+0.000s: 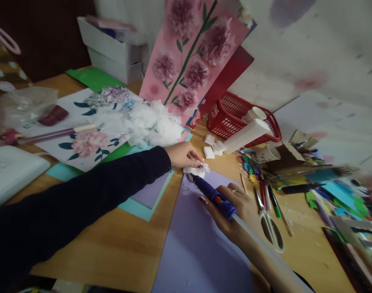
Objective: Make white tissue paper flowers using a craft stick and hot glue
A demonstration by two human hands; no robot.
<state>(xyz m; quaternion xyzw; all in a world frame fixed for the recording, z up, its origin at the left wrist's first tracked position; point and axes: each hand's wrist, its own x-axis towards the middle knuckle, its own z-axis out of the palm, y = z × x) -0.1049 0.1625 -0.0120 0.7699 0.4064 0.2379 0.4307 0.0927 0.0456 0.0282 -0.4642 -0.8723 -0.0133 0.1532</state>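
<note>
From the head camera, no writing or label can be read on anything near your hands. Your left hand [182,154] pinches a small white tissue puff [197,168] at its fingertips, over the top edge of the lilac paper sheet [198,244]. Your right hand [234,207] is closed around the blue glue gun [213,195], whose nozzle touches the puff. Scissors [269,224] lie just beside that hand.

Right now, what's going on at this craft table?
A person is gluing. The right hand grips a blue glue gun, nozzle aimed at a small white tissue-paper puff that the left hand pinches at the top edge of a lilac paper sheet. Scissors lie right of the sheet; a red basket sits behind, and a pile of white tissue pieces lies beyond the left hand.
</note>
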